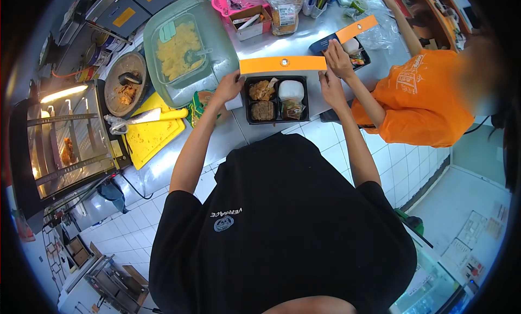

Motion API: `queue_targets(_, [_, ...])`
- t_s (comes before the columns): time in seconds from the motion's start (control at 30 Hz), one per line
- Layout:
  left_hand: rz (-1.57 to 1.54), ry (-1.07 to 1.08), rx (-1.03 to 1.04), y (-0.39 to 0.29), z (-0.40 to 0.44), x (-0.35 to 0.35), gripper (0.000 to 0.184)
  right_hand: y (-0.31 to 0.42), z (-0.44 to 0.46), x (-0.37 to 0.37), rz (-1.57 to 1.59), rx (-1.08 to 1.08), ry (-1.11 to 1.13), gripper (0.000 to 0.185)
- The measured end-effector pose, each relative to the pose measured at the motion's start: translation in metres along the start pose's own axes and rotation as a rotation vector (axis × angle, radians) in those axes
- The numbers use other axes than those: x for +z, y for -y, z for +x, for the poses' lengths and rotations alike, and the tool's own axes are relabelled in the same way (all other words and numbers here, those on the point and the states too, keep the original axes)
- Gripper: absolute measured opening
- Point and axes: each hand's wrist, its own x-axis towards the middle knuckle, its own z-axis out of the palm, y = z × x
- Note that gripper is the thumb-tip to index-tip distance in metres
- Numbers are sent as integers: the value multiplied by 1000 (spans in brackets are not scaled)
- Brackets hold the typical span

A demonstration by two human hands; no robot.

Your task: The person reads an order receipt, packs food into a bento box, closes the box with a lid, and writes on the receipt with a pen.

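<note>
In front of me on the metal counter sits a black compartment meal tray (277, 120) with fried chicken (262, 90), a brown patty-like piece (262, 111), a white wrapped rice mound (291, 90) and a clear-wrapped portion (292, 109). An orange cardboard sleeve (266, 65) stands along its far side. Closed on the sleeve's left end is my left hand (231, 88). My right hand (331, 90) grips the right end, its fingertips partly hidden behind the card.
A co-worker in an orange shirt (418, 97) handles another orange-sleeved tray (362, 58) at right. To the left are a large green-tinted tub (217, 59), a yellow cutting board (149, 143), a yellow-handled knife (163, 115), a round bowl (115, 75) and a lit warming cabinet (70, 146).
</note>
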Motion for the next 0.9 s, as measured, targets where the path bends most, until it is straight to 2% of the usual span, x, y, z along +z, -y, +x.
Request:
queue_targets(0.03, [-2, 1, 0, 5, 5, 2, 34, -4, 2, 1, -2, 1, 1, 35])
queue_targets(0.1, [-91, -43, 6, 10, 12, 2, 31, -6, 6, 4, 7, -177, -54, 33])
queue_targets(0.13, [-90, -47, 7, 11, 12, 3, 31, -5, 6, 4, 8, -181, -54, 33])
queue_targets(0.2, [-135, -175, 106, 8, 6, 10, 35, 1, 2, 3, -29, -113, -53, 34])
queue_targets(0.23, [-134, -177, 106, -2, -3, 6, 35, 7, -1, 2, -28, -116, -52, 34])
queue_targets(0.3, [-114, -124, 168, -20, -19, -4, 36, 18, -4, -1, -2, 66, -11, 34])
queue_targets(0.43, [-304, -186, 169, -33, -16, -6, 32, 16, 7, 2, -100, 97, -1, 35])
queue_targets(0.5, [-423, -355, 324, -35, -12, -5, 31, 5, 11, 6, -78, -193, -99, 33])
queue_targets(0.6, [-435, -231, 378, -25, -35, -1, 32, -5, -4, 2, -12, -210, -11, 31])
queue_targets(0.63, [-417, -169, 437, -25, -47, -2, 41, -4, -12, 0, -12, -208, -11, 31])
queue_targets(0.67, [-419, -165, 435, -22, -56, 0, 41, -4, -22, -3, -17, -259, 42, 36])
queue_targets(0.77, [-19, -187, 557, -1, -75, 12, 62, -15, -38, 1, -8, -373, 93, 43])
queue_targets(0.83, [15, -211, 545, 7, -77, 20, 61, -14, -37, 3, 9, -441, 89, 44])
queue_targets(0.9, [45, -221, 537, 5, -75, 25, 61, -14, -34, 1, -44, -337, 100, 39])
